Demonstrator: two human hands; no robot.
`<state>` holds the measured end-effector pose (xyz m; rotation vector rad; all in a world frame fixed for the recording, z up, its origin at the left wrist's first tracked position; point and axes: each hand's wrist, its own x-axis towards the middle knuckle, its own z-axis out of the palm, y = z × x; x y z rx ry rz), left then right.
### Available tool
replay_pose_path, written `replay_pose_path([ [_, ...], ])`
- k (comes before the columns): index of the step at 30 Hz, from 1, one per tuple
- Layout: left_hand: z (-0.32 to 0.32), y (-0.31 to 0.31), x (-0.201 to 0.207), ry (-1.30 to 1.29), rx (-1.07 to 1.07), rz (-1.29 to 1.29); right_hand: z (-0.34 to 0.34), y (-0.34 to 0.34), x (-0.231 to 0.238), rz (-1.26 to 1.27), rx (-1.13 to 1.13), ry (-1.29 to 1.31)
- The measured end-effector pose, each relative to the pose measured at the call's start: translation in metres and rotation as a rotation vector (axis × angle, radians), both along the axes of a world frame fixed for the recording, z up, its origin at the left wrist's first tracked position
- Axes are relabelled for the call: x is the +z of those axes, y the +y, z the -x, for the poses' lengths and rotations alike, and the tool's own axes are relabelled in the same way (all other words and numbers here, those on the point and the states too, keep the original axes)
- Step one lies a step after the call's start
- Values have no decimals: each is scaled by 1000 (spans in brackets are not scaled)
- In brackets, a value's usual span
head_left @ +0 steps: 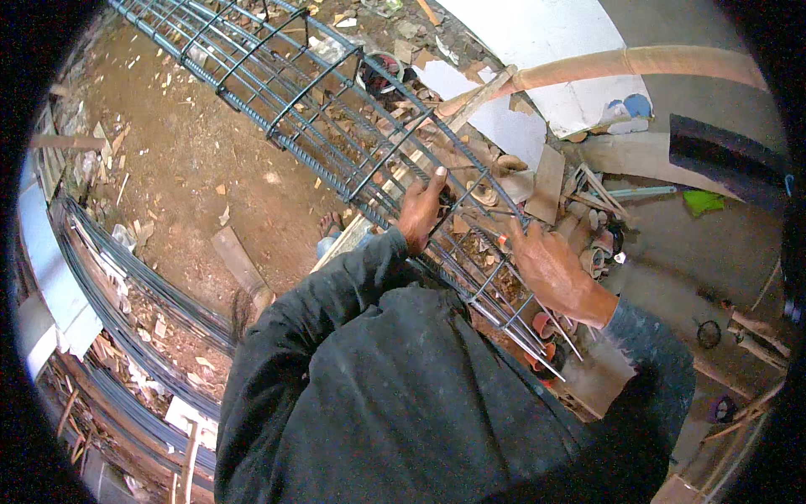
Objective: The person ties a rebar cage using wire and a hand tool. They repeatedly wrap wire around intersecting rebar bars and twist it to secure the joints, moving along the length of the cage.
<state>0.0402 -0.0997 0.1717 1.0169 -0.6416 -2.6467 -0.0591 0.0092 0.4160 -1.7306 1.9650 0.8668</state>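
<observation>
A long rebar cage (290, 139) of ribbed bars and square stirrups runs from the upper left down to the lower right, in front of my body. My left hand (422, 210) is closed around the cage's bars near a stirrup, thumb upward. On the cage's far right edge, my right hand (550, 273) is closed around a tool with an orange handle (504, 241), close to a bar. Most of that tool is hidden by the fingers, so its kind does not show. Loose bar ends (550, 361) stick out at the cage's lower right end.
Bundles of long thin bars (159, 281) lie on the left. A wooden plank (238, 259) rests on the dirt floor (201, 151). A thick curved pole (604, 67) crosses the upper right, near white boards (562, 50). Wood scraps and debris lie beyond the cage.
</observation>
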Motion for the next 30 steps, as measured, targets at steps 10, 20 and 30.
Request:
replay_pose_path([
  [10,1,-1,-3,-5,-41,-62,31,9,-21,-324,-1271,-894],
  [20,1,-2,0,45,8,-16,8,3,16,-109,-226,-70],
  [30,-3,-2,9,0,19,-24,32,15,-5,89,31,201],
])
